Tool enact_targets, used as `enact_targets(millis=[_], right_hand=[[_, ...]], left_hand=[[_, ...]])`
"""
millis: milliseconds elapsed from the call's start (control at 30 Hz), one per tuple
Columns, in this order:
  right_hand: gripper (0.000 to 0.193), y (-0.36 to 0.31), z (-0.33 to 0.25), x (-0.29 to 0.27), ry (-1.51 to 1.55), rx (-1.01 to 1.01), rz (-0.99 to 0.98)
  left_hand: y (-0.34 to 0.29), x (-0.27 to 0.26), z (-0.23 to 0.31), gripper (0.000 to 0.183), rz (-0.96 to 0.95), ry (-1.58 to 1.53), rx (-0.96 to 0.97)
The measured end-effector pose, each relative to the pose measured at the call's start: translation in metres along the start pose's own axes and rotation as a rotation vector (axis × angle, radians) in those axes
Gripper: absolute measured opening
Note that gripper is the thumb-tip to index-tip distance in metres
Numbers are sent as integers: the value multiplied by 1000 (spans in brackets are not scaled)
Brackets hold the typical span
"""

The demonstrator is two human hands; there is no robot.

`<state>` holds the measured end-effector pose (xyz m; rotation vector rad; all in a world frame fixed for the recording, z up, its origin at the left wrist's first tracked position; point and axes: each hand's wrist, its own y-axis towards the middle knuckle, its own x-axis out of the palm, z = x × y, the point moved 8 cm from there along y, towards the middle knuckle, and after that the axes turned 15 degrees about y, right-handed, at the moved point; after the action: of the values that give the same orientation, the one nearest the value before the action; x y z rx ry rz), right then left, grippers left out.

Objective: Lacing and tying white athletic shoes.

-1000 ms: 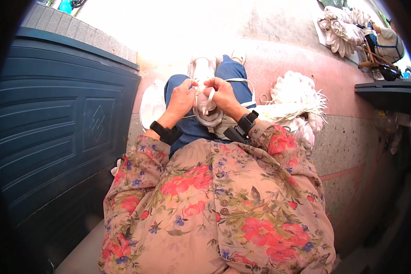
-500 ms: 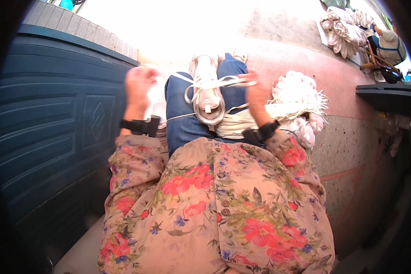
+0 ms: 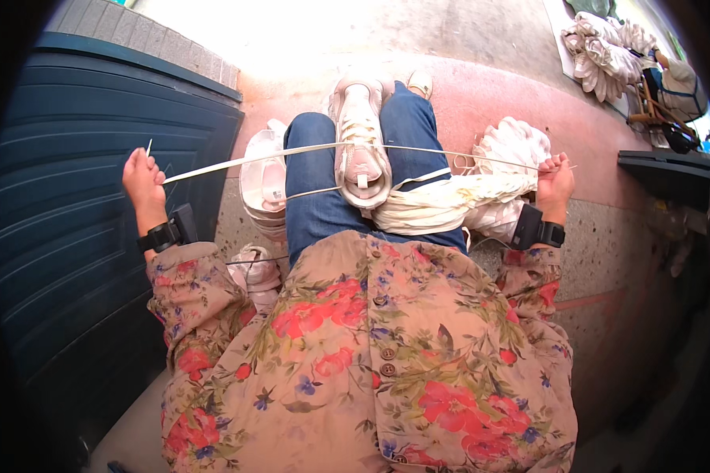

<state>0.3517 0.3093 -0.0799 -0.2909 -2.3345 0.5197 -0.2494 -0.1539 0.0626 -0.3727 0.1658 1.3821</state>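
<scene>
A pale pink-and-white sneaker (image 3: 363, 167) rests between my thighs, its heel toward me. From its eyelets a white shoelace (image 3: 241, 160) runs out taut to both sides. My left hand (image 3: 143, 181) is closed round one end, far out to the left, with a tip poking up above the fingers. Out to the right, my right hand (image 3: 555, 183) pinches the other end. Across my right thigh lies a thick bundle of cream shoelaces (image 3: 422, 209). A thin cord (image 3: 312, 192) crosses my left thigh beside the sneaker.
More pale sneakers (image 3: 262, 177) stand by my left leg. A heap of sneakers (image 3: 514, 144) sits right of the bundle. Dark blue panelling (image 3: 95, 181) rises close on the left. At far right are a dark ledge (image 3: 667, 175) and another shoe pile (image 3: 599, 59).
My hands have moved apart, left hand to the left and right hand to the right. The lace, loosely looped over the sneaker before, is now drawn out straight.
</scene>
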Motion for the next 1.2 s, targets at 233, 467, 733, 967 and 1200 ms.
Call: enact_targets(millis=[233,467,733,967,1200], right_hand=[[18,-59,105,105,-920,23,-552],[17,-202,203,190,-1179,-452,-1380],[21,-184,194,192,-1194,-450,-1199],[20,-169,194,171,-976,-205,-1009],[20,-170,198,167,-957,-178,-1020]], left_hand=[[-72,138,-9,38,-438,323,128],[-131,198,-28,29,-730,370,31],[-149,215,-38,17,-746,374,-10],[-171,282,-27,27,-832,708,370],[-169,309,-26,23,-810,1010,655]])
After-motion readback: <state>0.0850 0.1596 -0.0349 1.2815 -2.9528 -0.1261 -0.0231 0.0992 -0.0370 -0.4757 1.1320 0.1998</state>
